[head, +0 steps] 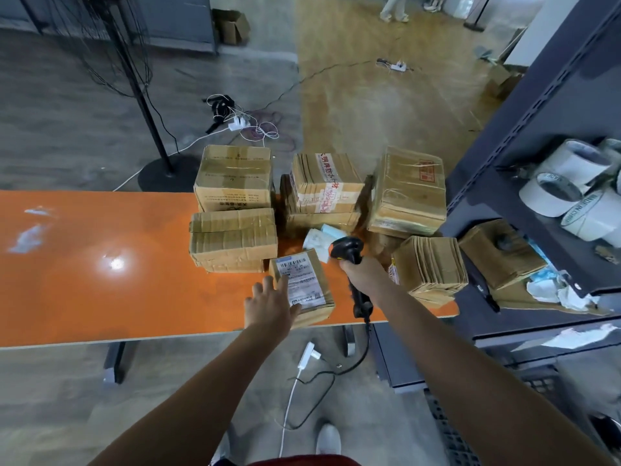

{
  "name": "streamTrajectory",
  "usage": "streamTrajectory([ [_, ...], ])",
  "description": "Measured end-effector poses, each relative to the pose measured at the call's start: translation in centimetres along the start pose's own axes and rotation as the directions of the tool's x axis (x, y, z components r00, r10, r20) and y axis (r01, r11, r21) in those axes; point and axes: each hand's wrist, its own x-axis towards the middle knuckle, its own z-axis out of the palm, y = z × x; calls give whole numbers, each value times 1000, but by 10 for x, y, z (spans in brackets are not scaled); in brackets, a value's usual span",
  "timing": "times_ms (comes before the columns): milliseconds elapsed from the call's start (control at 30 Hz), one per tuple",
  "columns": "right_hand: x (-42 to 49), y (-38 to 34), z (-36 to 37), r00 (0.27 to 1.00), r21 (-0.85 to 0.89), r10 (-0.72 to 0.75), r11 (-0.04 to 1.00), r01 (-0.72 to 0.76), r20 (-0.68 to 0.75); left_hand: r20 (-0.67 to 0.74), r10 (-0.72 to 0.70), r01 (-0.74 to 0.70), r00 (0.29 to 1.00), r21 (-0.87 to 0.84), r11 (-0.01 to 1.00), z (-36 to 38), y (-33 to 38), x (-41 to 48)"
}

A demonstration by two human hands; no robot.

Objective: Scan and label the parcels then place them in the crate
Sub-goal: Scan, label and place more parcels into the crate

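Table (84, 264): orange, spanning left and centre frame.
Cartons (233, 178): I count several, crowded mid-frame.
Labelled parcel (304, 284): centre, at the table's near edge.
Left hand (268, 306): fingers spread flat on that parcel.
Right hand (361, 272): grips the barcode scanner (347, 250).

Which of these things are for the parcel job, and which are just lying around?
For the job: labelled parcel under left hand, barcode scanner in right hand, stacked parcels, white rolls.
Lying about: floor power strip, black stand, open carton.
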Motion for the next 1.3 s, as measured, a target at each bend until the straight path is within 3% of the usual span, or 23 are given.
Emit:
streamTrajectory([
  [167, 23, 32, 0, 996, -144, 81, 986, -84, -28, -6, 57, -56, 998, 93, 994, 0, 13, 11],
  [367, 47, 57, 9, 998, -2, -10, 1000, 10, -65, 28, 69, -72, 997, 126, 989, 4, 24, 24],
  [567, 52, 64, 7, 1000, -82, 3, 997, -6, -31, 56, 92, -98, 994, 114, 989, 11, 34, 28],
  [700, 54, 60, 2, 995, -156, -20, 988, 4, -99, 36, 116, -120, 993, 148, 982, 9, 40, 33],
  [833, 54, 47, 4, 952, -344, -96, 939, -11, -292, -24, 109, -105, 994, 119, 987, 7, 45, 39],
  [900, 54, 39, 9, 936, -311, -162, 949, 60, -313, -59, 96, -91, 994, 81, 993, 7, 43, 40],
  [1067, 76, 11, 30, 915, -250, -348, 922, 295, -203, -95, 67, -64, 993, 39, 997, 8, 36, 43],
  [1300, 125, -11, 51, 992, -33, -56, 998, 52, -110, -121, 28, -30, 992, -13, 999, 3, 22, 48],
])
